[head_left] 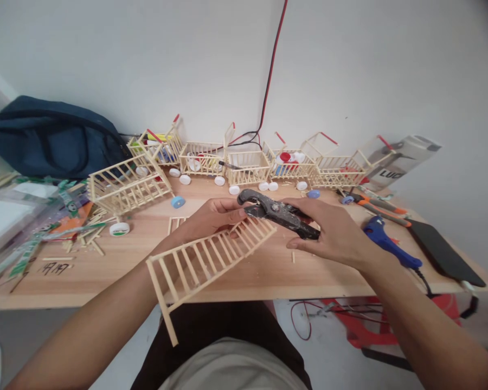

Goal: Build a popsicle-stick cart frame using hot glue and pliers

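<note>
My left hand (pixel 217 216) grips the far end of a ladder-like wooden stick frame (pixel 205 260), fingers wrapped around it. The frame slants toward me, and one longer stick juts past its near corner. In my right hand (pixel 329 227) is a black hand cutter (pixel 280 211) with a hooked jaw and pale smears on it. Its jaw end sits at the frame's far end, right beside my left fingers. Whether the blade touches a stick cannot be made out. A second small stick piece (pixel 174 221) lies behind my left wrist, partly hidden.
Several small stick carts (pixel 248 168) with cap wheels line the wall; a larger one (pixel 130 187) stands left. A blue bag (pixel 52 138) and packaging (pixel 14 208) lie left. At right are orange-handled pliers (pixel 382 206), a blue glue gun (pixel 390 244) and a black phone-like slab (pixel 443 252).
</note>
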